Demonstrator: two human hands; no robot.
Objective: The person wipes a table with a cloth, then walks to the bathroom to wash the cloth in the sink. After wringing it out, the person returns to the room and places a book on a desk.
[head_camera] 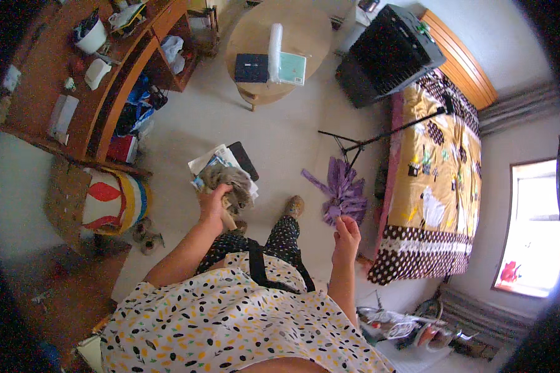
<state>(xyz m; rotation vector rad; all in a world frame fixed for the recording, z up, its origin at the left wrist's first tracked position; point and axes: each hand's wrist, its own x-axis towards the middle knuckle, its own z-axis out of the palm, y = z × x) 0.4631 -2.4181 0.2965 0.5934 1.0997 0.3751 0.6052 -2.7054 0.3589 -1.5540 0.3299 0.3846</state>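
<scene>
My left hand (pixel 214 205) grips a bundle of grey-brown cloth (pixel 228 182); what lies inside its folds I cannot tell. Behind it are printed papers (pixel 205 161) and a dark flat object (pixel 244 161), by the look of it lower down. My right hand (pixel 346 233) pinches the near end of a gathered purple cloth item (pixel 343 191), whose folds spread out beyond my fingers. A narrow purple strip sticks out from it to the left.
A black tripod stand (pixel 361 142) leans beside the bed (pixel 436 186). An oval wooden table (pixel 247 32) holds a dark box, a clear roll and a green pack. A wooden desk (pixel 140 60) stands left; a striped drum-shaped stool (pixel 116 200) and shoes (pixel 148 235) are below.
</scene>
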